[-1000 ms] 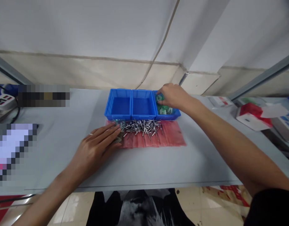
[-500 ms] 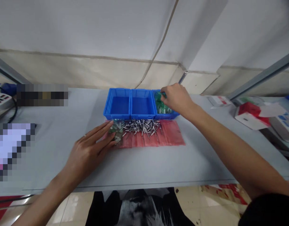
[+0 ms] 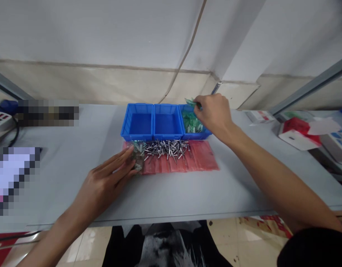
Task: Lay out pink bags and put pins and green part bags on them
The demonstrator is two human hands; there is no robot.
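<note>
My right hand pinches a small green plastic bag above the right blue bin. Inside that bin lie more green bags holding small pale pieces. On the left, my left hand rests with its fingers stretched out, fingertips touching small clear greenish bags of pale pieces. These sit over the left end of a row of pink plastic bags. A pile of metal pop rivets is spread along the upper part of the pink bags.
Two blue bins, the left bin and the middle bin, adjoin the right one. A tablet-like blurred object and a power strip are at far left. A red and white box stands at the right.
My right hand has risen slightly from inside the right bin, lifting a green bag to above its rim. My left hand stays nearly in place.
</note>
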